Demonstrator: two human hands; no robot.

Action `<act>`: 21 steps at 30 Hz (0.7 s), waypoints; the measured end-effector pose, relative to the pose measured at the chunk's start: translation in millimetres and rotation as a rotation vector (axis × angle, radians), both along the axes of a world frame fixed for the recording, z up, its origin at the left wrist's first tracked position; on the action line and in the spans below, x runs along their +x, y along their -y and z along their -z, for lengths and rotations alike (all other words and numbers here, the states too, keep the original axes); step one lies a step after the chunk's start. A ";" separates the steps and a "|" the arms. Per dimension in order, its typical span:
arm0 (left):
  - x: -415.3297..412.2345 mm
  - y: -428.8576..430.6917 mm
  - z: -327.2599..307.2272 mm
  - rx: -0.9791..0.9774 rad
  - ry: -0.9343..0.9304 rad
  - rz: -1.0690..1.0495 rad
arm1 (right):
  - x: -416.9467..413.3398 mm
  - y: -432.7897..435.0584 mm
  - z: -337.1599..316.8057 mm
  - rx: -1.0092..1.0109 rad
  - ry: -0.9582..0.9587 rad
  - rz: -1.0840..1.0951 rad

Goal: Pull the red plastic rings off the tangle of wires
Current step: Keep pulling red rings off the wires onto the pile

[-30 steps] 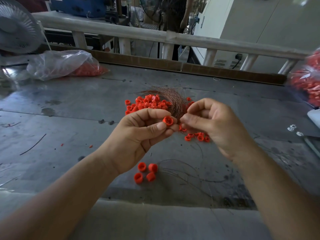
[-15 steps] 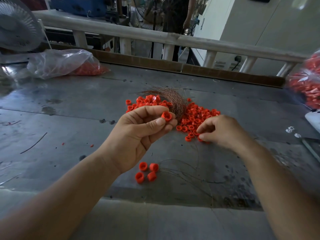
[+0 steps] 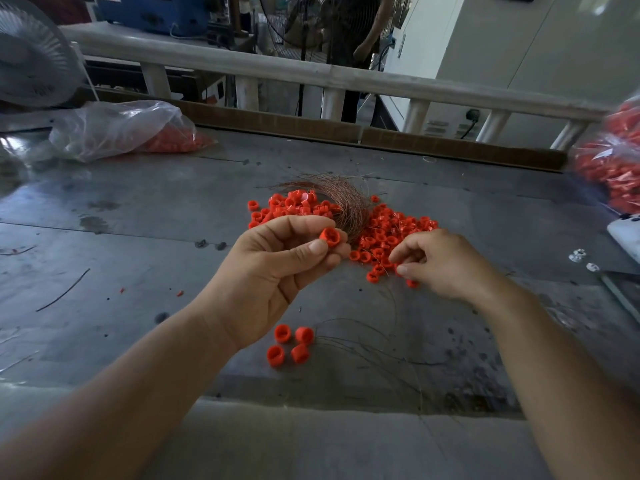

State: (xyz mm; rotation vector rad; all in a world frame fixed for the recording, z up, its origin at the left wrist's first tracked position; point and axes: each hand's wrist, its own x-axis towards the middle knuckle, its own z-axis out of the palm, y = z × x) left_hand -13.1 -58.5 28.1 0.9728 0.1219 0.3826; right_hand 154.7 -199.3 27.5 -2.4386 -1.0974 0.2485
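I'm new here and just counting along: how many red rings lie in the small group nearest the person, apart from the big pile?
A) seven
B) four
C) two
B: four red rings lie bunched on the table below the left hand, well apart from the big pile.

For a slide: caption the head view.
Left hand pinches one red ring; right hand reaches among loose rings beside wire tangle.

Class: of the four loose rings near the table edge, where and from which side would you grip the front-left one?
Probably pinch the ring across its round outer wall, coming from above: its opening faces up and another ring sits close on its right.
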 end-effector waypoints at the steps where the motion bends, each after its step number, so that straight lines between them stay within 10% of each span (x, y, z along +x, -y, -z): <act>1: 0.1 0.1 -0.1 0.003 -0.004 -0.001 | 0.4 1.5 -3.3 0.043 -0.010 0.004; 10: 0.8 0.4 0.9 0.033 -0.031 0.000 | -29.6 -5.7 -28.9 0.759 -0.902 -0.063; 21: 1.5 1.6 1.7 0.058 -0.038 -0.012 | -44.4 -16.5 -24.6 0.791 -1.067 -0.116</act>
